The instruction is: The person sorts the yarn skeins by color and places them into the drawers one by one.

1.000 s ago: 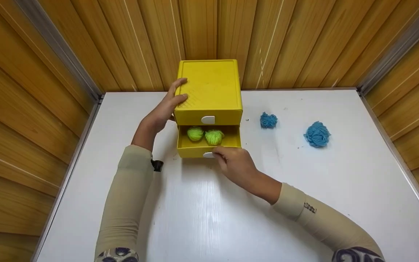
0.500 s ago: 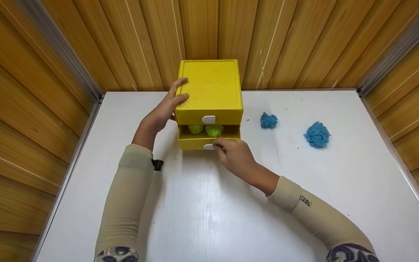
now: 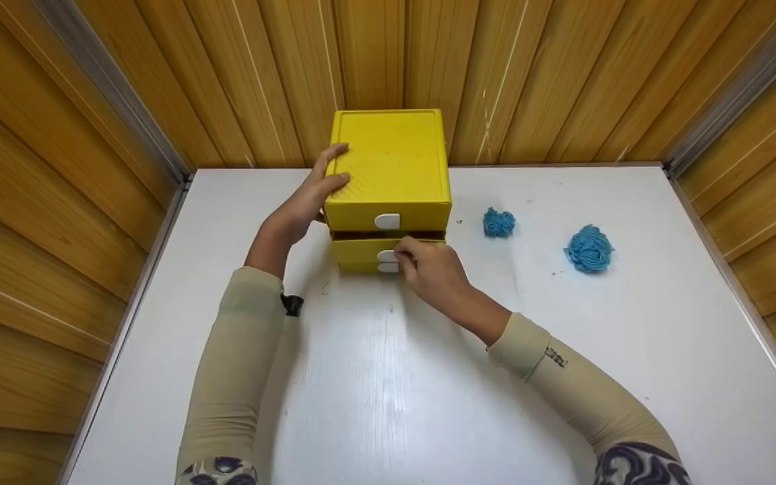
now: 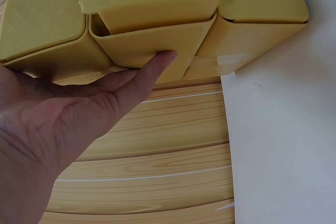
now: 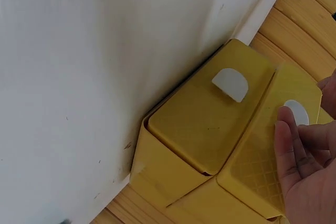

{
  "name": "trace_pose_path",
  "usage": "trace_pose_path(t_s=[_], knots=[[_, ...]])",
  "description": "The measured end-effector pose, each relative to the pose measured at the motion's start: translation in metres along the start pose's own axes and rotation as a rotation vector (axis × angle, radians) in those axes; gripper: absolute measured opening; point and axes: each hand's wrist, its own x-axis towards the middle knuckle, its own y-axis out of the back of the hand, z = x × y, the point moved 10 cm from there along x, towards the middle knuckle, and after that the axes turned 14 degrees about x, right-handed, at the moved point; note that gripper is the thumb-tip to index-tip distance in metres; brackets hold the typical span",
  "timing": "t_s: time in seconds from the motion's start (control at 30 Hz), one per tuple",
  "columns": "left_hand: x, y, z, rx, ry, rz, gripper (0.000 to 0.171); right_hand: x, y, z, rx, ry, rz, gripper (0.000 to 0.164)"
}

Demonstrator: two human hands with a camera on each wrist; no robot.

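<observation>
A yellow drawer unit [image 3: 391, 158] with three stacked drawers stands at the back of the white table. Its middle drawer [image 3: 354, 250] juts out slightly, a thin dark gap showing above its front. My right hand [image 3: 436, 273] pinches that drawer's white handle [image 5: 297, 112] between thumb and fingers. Against the unit's left side rests my left hand [image 3: 302, 202], two fingertips over the top edge; in the left wrist view an extended finger [image 4: 149, 74] touches the side wall. The drawer's inside cannot be seen.
Two blue yarn balls lie to the right of the unit, a small one [image 3: 498, 222] nearer and a larger one [image 3: 589, 248] farther off. Wood-patterned panels [image 3: 563, 81] enclose the table [image 3: 361, 391] at the back and both sides.
My right hand has pushed the middle drawer inward, nearly closed. The two green yarn balls seen inside it are now hidden. The left hand has stayed in place.
</observation>
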Motion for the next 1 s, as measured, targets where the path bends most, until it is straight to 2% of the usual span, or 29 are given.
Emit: trace_pose_path(t_s=[0.27,0.6,0.8,1.0], knots=[[0.001,-0.002,-0.001,0.007,0.021,-0.007,0.060,0.010,0.001,0.007,-0.008,-0.010,0.024,0.010],[0.000,-0.001,0.000,0.009,0.020,-0.005,0.060,0.013,-0.001,0.010,-0.041,-0.036,0.010,0.011],[0.000,-0.001,-0.002,0.025,0.021,-0.014,0.061,0.015,-0.002,0.013,-0.022,-0.070,0.002,0.012],[0.001,-0.001,0.000,0.021,0.009,-0.011,0.060,0.016,0.000,0.011,-0.015,-0.038,0.019,0.013]])
